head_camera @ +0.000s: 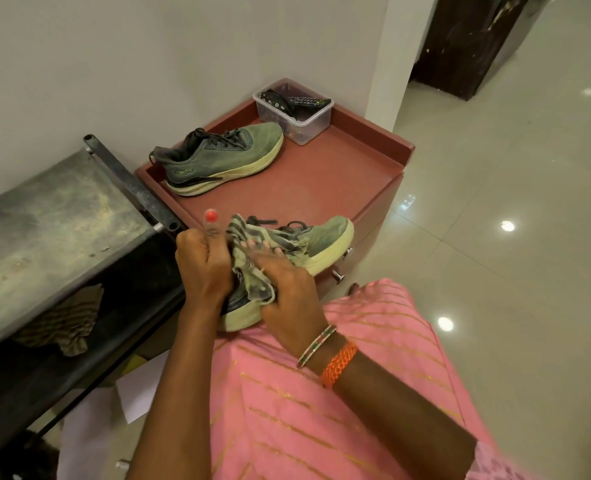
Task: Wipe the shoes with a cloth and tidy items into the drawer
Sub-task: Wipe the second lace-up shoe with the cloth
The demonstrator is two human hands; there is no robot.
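I hold a green running shoe (325, 237) with a pale yellow sole over my lap, toe pointing right. My left hand (202, 263) grips its heel end, thumb up. My right hand (289, 292) presses a striped, worn cloth (252, 268) against the shoe's side, fingers curled into the cloth. The second green shoe (218, 157) stands on the red-brown cabinet top (321, 181), near the wall. Two drawer knobs (337, 275) show on the cabinet's front, below the held shoe.
A clear plastic box (297, 114) with a remote and dark items sits at the cabinet's back corner. A dusty dark metal rack (55, 216) stands on the left, with another striped cloth (62, 327) on its lower shelf. Glossy tiled floor (495, 237) lies to the right.
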